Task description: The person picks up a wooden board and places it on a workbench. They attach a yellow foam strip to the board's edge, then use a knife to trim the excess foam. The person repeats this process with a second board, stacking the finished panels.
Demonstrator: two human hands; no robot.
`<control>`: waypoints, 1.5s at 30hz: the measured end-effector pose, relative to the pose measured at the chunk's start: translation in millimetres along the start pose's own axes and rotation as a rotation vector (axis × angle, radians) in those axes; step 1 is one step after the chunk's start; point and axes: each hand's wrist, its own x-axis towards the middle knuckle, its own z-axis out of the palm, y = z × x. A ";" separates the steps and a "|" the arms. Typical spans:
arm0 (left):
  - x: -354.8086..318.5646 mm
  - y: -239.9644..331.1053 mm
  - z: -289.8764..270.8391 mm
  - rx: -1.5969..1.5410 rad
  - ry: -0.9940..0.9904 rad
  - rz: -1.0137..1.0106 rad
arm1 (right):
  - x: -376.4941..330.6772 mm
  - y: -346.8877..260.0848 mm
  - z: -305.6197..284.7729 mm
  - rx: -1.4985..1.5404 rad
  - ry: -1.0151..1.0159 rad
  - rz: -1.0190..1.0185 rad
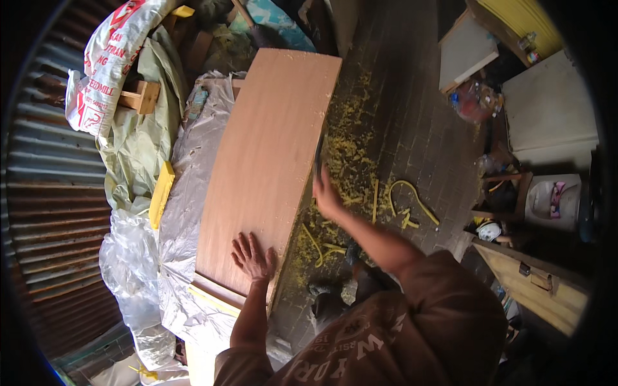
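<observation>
A long reddish-brown wooden panel (267, 135) lies on a bench covered with plastic sheeting (183, 186). My left hand (253, 257) rests flat on the panel's near part, fingers spread. At the panel's right edge, my right hand (327, 194) is closed round a dark, narrow, blade-like tool (319, 153). The tool runs along that edge, and its exact kind is hard to make out. Small chips dot the panel's surface near its right edge. A thin wooden strip (219, 293) lies across the panel's near end.
Yellow shavings (351, 148) and curled yellow strips (412, 196) litter the paved floor on the right. A yellow block (161, 195) lies on the bench's left side. Printed sacks (119, 58) and corrugated metal (58, 212) stand left. At right are a white basin (552, 201) and a wooden box (534, 280).
</observation>
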 end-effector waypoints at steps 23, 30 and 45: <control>69.5 -189.0 -40.4 -0.457 -0.130 -0.400 | -44.6 8.3 128.1 0.834 0.324 0.610; 14.8 -94.8 -98.2 -0.662 0.167 -0.302 | -31.3 -14.6 63.3 0.671 0.647 0.184; 35.1 25.2 -172.4 -2.330 -0.489 0.207 | -24.0 -260.7 -175.5 -0.441 0.185 -0.416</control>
